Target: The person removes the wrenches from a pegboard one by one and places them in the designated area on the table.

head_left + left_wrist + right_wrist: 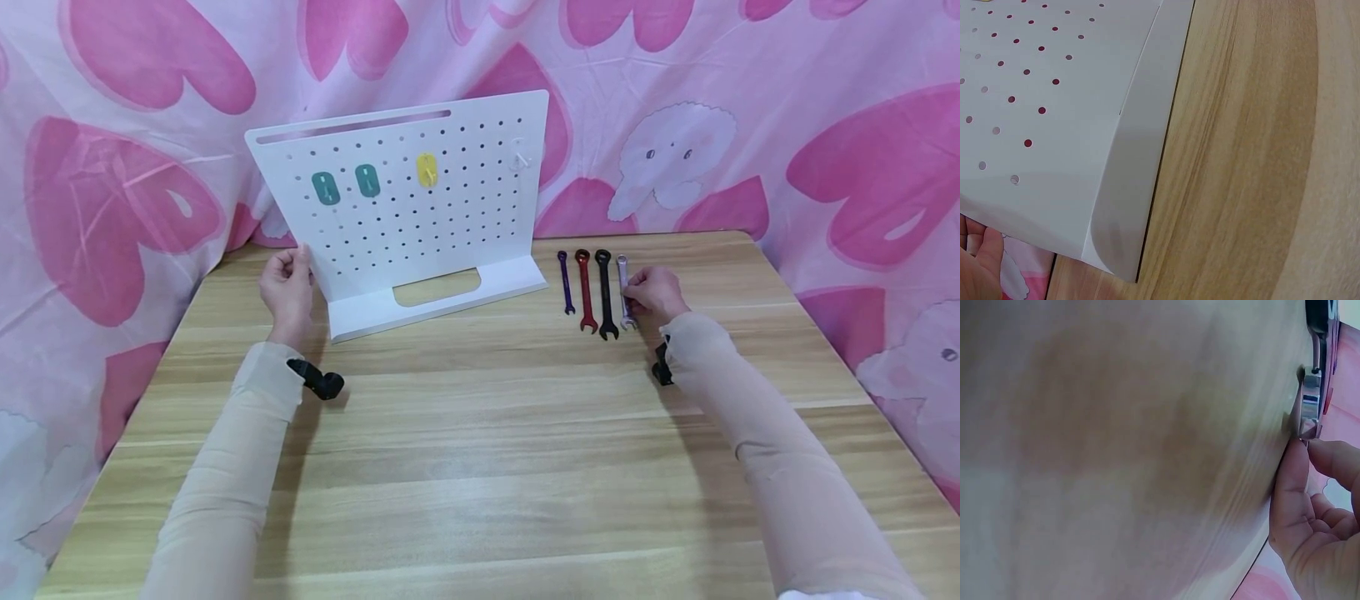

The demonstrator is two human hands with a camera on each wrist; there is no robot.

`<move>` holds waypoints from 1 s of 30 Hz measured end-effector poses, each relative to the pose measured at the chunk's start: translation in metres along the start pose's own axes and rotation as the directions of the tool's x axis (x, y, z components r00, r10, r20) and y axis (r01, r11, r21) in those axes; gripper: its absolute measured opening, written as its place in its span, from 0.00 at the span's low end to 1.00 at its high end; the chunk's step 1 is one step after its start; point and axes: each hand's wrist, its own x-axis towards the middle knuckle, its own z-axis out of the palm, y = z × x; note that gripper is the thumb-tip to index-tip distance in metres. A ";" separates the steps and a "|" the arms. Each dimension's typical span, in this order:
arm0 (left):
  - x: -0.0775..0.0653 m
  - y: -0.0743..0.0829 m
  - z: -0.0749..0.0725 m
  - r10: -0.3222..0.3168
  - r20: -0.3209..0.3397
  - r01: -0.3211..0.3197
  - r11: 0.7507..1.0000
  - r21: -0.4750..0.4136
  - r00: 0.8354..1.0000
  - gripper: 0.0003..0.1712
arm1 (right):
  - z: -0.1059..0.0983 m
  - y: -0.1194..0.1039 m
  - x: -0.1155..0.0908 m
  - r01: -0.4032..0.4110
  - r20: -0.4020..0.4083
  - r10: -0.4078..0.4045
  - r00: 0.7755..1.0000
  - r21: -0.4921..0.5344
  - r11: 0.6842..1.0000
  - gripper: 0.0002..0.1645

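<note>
A white pegboard [420, 225] stands on the table, leaning back on its folded foot. At its left edge is my left hand [287, 287], its fingers curled and gripping the side; the left wrist view shows only part of this hand [982, 265]. Right of the board, several combination wrenches lie side by side: a small purple one [566, 283], a red one [585, 292], a black one [605, 293] and a silver wrench [622, 287]. Thumb and forefinger of my right hand [657, 292] pinch the silver wrench near its lower end; the right wrist view shows this hand [1316, 519] close up.
On the pegboard hang two green hooks [367, 180], a yellow hook [427, 170] and a clear hook [519, 156]. The wooden table [480, 450] stretches toward me. Behind it hangs a pink curtain [675, 67] with hearts, close to the table's back edge.
</note>
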 end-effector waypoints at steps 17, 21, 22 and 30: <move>0.002 0.000 -0.002 0.019 0.007 -0.019 0.999 0.038 1.000 0.14 | 0.003 -0.003 0.003 0.005 0.001 -0.005 1.000 0.013 1.000 0.09; 0.003 0.000 -0.003 0.032 0.005 -0.032 0.997 0.070 0.999 0.15 | 0.003 -0.004 0.003 0.008 0.015 -0.008 1.000 0.017 1.000 0.09; 0.003 0.000 -0.004 0.033 0.008 -0.033 0.997 0.075 0.999 0.16 | 0.003 -0.003 0.004 0.009 0.017 -0.010 1.000 0.020 1.000 0.09; 0.007 0.009 -0.023 0.051 0.099 -0.076 0.962 0.263 0.994 0.31 | -0.006 -0.001 -0.001 0.052 0.065 -0.050 0.997 -0.022 0.998 0.17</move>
